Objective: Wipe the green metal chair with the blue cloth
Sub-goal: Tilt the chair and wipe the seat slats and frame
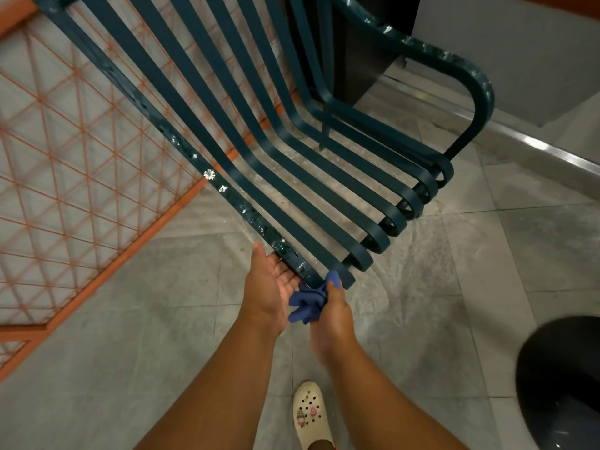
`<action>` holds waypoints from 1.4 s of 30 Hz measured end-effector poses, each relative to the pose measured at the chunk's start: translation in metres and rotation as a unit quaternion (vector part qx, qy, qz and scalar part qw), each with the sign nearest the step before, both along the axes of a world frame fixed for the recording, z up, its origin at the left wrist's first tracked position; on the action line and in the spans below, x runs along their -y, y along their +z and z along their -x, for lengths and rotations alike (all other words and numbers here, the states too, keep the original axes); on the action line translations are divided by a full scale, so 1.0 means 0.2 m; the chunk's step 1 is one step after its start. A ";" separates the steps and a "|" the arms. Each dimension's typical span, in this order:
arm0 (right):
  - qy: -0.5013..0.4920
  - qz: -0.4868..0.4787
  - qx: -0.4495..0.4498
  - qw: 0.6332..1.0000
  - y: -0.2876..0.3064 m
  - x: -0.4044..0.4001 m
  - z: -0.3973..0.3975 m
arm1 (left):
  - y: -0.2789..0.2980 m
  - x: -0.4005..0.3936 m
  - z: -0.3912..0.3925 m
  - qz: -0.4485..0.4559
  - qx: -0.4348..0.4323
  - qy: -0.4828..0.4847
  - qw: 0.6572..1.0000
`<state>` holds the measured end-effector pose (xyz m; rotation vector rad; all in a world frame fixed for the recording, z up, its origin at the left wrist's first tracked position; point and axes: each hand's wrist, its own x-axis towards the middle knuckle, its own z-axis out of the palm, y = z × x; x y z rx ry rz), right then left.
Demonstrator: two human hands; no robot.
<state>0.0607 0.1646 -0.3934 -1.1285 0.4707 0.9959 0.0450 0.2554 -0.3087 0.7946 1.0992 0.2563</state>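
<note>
My right hand [331, 315] grips bunched blue cloth [306, 303] at near corner of green metal chair [292, 177]; paint-flecked side rail [201, 164] runs toward 11 o'clock; left hand [269, 284] open, cupping rail end.

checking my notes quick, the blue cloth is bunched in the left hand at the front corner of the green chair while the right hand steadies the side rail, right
Not quite: the hands are swapped. The head view shows the blue cloth bunched in the right hand at the front corner of the green chair, while the open left hand steadies the side rail.

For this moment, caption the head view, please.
Left hand steadies green chair frame; right hand presses blue cloth against it.
</note>
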 end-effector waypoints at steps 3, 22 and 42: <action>-0.018 -0.032 -0.130 0.991 -0.10 0.03 -0.13 | 0.00 0.01 0.00 -0.019 -0.003 0.000 1.000; 0.030 -0.028 -0.079 0.996 -0.02 0.00 -0.10 | 0.00 0.00 -0.02 -0.013 -0.021 0.001 1.000; 0.267 0.150 0.548 0.778 0.17 -0.02 0.06 | 0.00 -0.06 0.05 0.073 0.009 -0.052 0.996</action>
